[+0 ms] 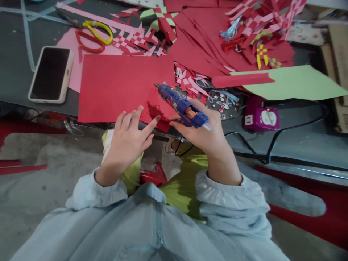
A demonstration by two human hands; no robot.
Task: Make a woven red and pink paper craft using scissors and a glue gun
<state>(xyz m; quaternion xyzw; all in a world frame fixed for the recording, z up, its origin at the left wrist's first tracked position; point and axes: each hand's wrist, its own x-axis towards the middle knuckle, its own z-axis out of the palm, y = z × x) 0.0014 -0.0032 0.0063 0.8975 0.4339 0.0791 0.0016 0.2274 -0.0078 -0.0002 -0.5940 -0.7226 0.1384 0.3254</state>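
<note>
Blue plastic glue gun (182, 105) with an orange trigger sits in the right hand (206, 134), above the near edge of the table (13, 61). Its brown nozzle points up and to the left over a large flat red paper sheet (116, 85). The right hand's grip is clamped around the gun's handle, with the thumb along its near side. A clear glue stick juts from the back end.

The left hand (126, 141) hovers just beside it, palm down. Its grip is apart and holds nothing. The fingers are spread, and the index finger stretches towards the gun at the near edge of the red sheet; whether it touches the paper cannot be told. Both wrists come out of pale blue sleeves.

To the left of the red sheet lies a dark-screened phone in a cream case (50, 74), face up. Behind it, two pairs of scissors, one yellow-handled (99, 30) and one red-handled (89, 43), rest on a pink paper sheet (67, 40). Woven red-and-pink paper pieces (137, 38) and a heap of red paper strips (203, 40) cover the far side of the table. To the right, a pale green paper sheet (296, 81) overhangs a small purple box-shaped device (261, 117), and a black cable (285, 130) runs past it.
</note>
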